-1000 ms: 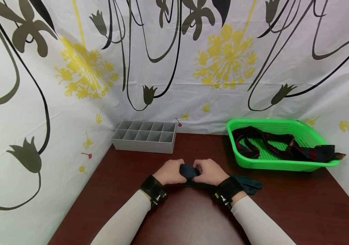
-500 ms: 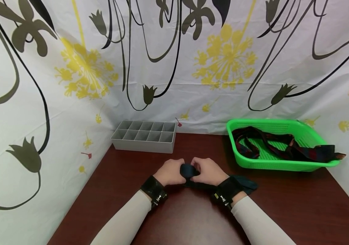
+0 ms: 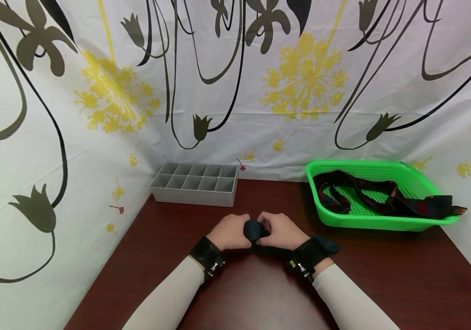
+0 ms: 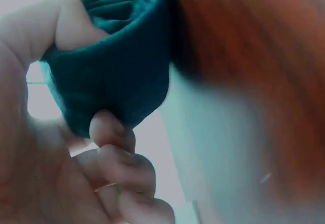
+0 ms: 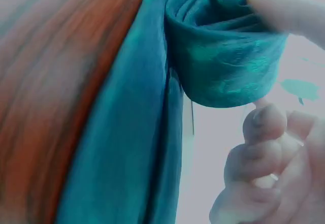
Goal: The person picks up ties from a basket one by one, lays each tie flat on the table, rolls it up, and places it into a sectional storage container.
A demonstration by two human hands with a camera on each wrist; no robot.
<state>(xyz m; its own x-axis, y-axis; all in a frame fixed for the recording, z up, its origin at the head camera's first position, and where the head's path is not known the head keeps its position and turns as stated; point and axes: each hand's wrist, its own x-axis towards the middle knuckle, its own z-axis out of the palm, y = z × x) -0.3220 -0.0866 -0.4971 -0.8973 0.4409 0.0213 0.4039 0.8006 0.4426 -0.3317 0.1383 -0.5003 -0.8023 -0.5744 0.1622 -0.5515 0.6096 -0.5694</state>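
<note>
A dark teal necktie (image 3: 254, 229) is rolled into a tight coil between both hands at the middle of the brown table (image 3: 384, 275). My left hand (image 3: 230, 231) pinches the coil (image 4: 114, 76) from the left with thumb and fingers. My right hand (image 3: 281, 230) pinches the same coil (image 5: 223, 56) from the right. The unrolled tail (image 5: 132, 153) lies flat on the table and runs under my right wrist, its end (image 3: 325, 244) showing just past the wrist strap.
A grey divided organiser box (image 3: 196, 183) stands at the back left. A green plastic basket (image 3: 367, 219) at the back right holds a dark red and navy patterned tie (image 3: 388, 195) that hangs over its right rim. Patterned cloth walls close in the table.
The loose tail to the right of my right wrist has grown shorter as the tie has been wound further onto the coil. Both hands stay in place.
</note>
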